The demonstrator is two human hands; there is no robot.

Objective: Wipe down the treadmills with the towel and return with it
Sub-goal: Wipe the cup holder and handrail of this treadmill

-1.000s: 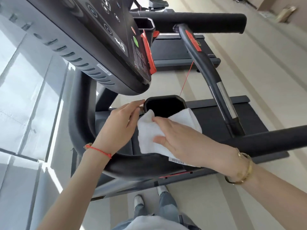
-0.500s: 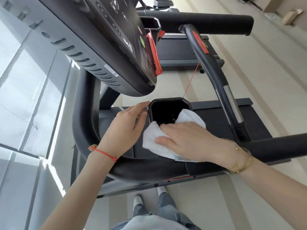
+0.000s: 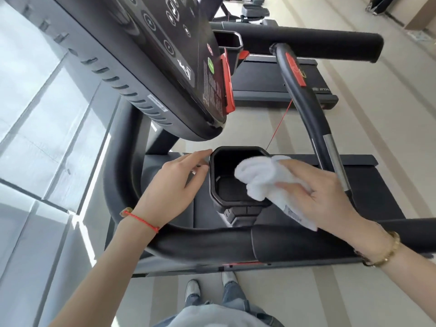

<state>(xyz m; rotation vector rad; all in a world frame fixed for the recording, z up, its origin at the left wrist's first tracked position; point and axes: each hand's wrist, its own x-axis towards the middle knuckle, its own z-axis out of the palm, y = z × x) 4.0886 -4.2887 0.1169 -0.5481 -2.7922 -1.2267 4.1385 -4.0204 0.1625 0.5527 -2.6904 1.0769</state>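
Observation:
A white towel is bunched in my right hand, which grips it over the right side of a black cup holder on the near treadmill. The towel's front folds hang into the holder's opening. My left hand is beside the holder's left rim with fingers nearly straight, its fingertips at the rim's upper left corner. The treadmill console hangs above the holder. A thick black handrail curves below both hands.
A grey handle bar with a red stripe runs down the right side. A thin red safety cord hangs from the console. Another treadmill stands behind. Window panels are to the left. My shoes stand on the pale floor.
My right hand has gathered the spread towel into a bunch and lifted it to the right side of the cup holder, uncovering the opening. My left hand has stayed by the left rim.

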